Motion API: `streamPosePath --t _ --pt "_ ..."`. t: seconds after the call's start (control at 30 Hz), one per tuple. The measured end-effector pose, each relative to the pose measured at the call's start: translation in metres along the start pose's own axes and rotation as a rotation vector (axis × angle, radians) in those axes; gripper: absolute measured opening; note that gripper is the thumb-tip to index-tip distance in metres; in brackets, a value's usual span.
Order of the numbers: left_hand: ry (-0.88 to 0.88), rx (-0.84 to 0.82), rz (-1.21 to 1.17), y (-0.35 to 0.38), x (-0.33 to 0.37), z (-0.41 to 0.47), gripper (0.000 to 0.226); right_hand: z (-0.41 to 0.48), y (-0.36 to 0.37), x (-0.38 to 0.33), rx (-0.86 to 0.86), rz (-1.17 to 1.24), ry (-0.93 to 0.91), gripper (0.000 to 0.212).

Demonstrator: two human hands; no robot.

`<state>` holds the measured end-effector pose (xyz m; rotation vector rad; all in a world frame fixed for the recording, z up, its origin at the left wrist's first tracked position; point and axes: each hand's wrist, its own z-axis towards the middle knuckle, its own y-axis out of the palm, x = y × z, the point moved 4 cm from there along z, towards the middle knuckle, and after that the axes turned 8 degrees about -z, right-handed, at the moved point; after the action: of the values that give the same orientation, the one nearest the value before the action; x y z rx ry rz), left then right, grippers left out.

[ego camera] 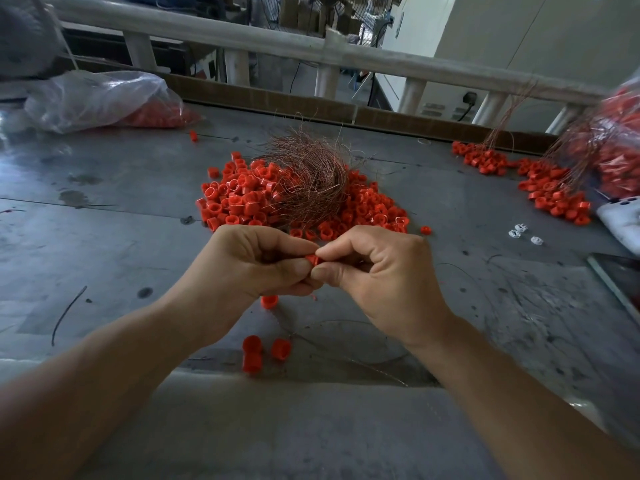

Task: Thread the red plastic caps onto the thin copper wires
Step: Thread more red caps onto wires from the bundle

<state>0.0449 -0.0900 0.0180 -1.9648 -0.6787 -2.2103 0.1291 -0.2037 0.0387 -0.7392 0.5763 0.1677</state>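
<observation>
Probably light yet slick, the red cap (313, 259) just before the cap pile (239, 202) is pinched by its wall between left hand (256, 265) and right hand (377, 271).

wire bundle (308, 178) atop cap pile (242, 199), behind hands.

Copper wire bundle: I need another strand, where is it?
Head view, centre: the copper wire bundle sits atop the big red cap pile.

Loose red caps (239, 199) heaped beneath tangled copper wires (311, 174).
</observation>
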Motion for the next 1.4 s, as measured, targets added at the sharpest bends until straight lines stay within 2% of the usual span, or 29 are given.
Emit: streamPosePath --t 0.23,0.43,0.6,0.73,0.83,0.97,1.13,1.23,1.4 --pt "0.015 0.008 0.004 0.0 0.001 0.0 0.022 -0.002 0.001 -0.002 0.055 -0.029 -0.045 0.015" --pt "0.03 0.019 0.1 -0.002 -0.001 -0.001 0.022 -0.002 0.003 -0.002 0.017 -0.096 -0.094 0.016" --pt "0.011 -0.014 0.057 -0.004 -0.002 0.001 0.021 0.001 0.0 -0.003 0.0 -0.063 -0.092 0.017" --pt "-0.017 -0.097 0.061 -0.004 -0.001 0.002 0.025 0.002 0.001 0.003 -0.134 0.095 0.048 0.025" --pt "-0.062 -0.147 0.048 -0.005 -0.002 0.001 0.033 0.003 0.003 0.003 -0.267 0.056 0.031 0.038" --pt "-0.137 -0.189 0.022 -0.006 -0.006 0.001 0.051 0.003 0.004 -0.001 -0.418 0.009 -0.021 0.026" --pt "-0.107 -0.263 -0.076 -0.002 0.0 0.0 0.057 0.005 0.002 -0.005 -0.349 -0.04 -0.093 0.015" --pt "-0.028 -0.275 0.003 0.002 0.002 -0.002 0.061 0.003 0.003 -0.007 -0.353 -0.067 -0.101 0.006" --pt "0.08 -0.272 0.053 0.008 0.003 -0.007 0.058 0.0 0.003 -0.011 -0.343 -0.05 -0.096 0.005"
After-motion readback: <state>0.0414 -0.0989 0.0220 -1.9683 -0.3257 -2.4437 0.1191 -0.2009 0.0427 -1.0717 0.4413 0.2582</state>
